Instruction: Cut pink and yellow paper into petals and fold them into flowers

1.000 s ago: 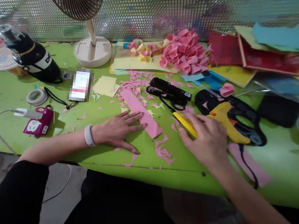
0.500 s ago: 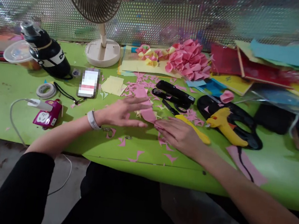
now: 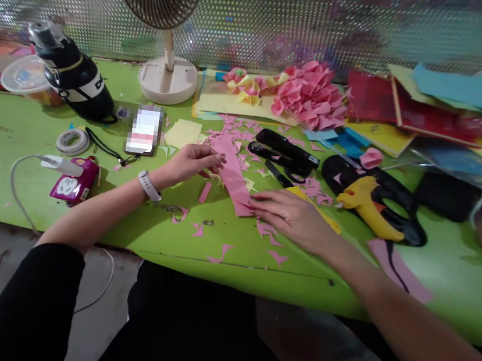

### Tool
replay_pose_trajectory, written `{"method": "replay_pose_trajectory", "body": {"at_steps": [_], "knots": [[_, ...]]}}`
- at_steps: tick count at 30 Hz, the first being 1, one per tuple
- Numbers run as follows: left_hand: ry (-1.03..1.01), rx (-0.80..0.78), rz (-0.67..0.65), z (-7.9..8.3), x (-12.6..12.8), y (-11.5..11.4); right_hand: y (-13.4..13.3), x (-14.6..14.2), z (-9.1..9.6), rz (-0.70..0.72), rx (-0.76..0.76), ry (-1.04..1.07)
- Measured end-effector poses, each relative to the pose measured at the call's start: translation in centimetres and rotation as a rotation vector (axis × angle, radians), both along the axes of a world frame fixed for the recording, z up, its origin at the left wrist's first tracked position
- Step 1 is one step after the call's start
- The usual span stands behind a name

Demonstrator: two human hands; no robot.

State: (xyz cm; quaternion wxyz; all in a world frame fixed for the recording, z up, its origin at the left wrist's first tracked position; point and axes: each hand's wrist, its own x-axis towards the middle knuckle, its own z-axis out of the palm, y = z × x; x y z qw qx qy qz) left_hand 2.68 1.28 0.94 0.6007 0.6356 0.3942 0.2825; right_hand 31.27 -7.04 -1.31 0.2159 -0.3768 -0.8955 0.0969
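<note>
A long pink paper strip (image 3: pixel 232 176) lies slantwise on the green table (image 3: pixel 18 135). My left hand (image 3: pixel 193 161) has its fingers curled together, pinching the strip's left edge near its far end. My right hand (image 3: pixel 291 216) lies flat with fingers stretched, its fingertips pressing the strip's near end. A yellow utility knife (image 3: pixel 323 215) lies just beyond my right hand, partly hidden by it. Small pink paper offcuts (image 3: pixel 269 237) are scattered around both hands.
Black scissors (image 3: pixel 286 154) and a yellow glue gun (image 3: pixel 370 205) lie to the right. A fan base (image 3: pixel 168 78), black bottle (image 3: pixel 75 78), tape roll (image 3: pixel 73 140), phone (image 3: pixel 144 130), pink charger (image 3: pixel 71 183), pink paper flowers (image 3: pixel 313 95) and stacked coloured sheets (image 3: pixel 452 107) ring the work spot.
My right hand left the yellow knife and came left onto the strip's near end. My left hand lifted from lying flat on the strip and moved to pinch its far edge.
</note>
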Motion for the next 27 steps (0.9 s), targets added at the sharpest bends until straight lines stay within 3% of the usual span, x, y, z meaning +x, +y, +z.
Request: {"method": "replay_pose_trajectory", "body": {"at_steps": [2, 5, 7, 11, 15, 17, 22, 27], "knots": [[0.012, -0.052, 0.002, 0.3, 0.1, -0.2, 0.0, 0.1, 0.6, -0.039, 0.075, -0.003], [0.029, -0.162, -0.051, 0.9, 0.4, -1.0, -0.2, -0.4, 2.0, -0.183, 0.320, -0.014], [0.003, -0.257, -0.099, 1.2, 0.8, -1.6, -0.4, -1.3, 3.0, -0.202, 0.432, -0.067], [-0.151, -0.358, -0.059, 0.9, 1.7, -2.4, -1.3, -3.9, 4.2, -0.008, 0.490, -0.110], [-0.300, -0.359, 0.124, -0.2, 2.1, -2.3, -1.4, -6.1, 4.1, 0.144, 0.543, -0.076], [-0.325, -0.354, 0.162, -0.5, 2.1, -2.3, -1.0, -6.7, 4.2, 0.178, 0.514, 0.000], [-0.315, -0.316, 0.041, -0.3, 2.2, -2.8, 0.4, -6.2, 5.4, 0.124, 0.257, 0.208], [-0.448, -0.351, 0.036, 0.4, 2.2, -2.9, 1.3, -4.0, 6.0, 0.022, 0.275, 0.089]]}}
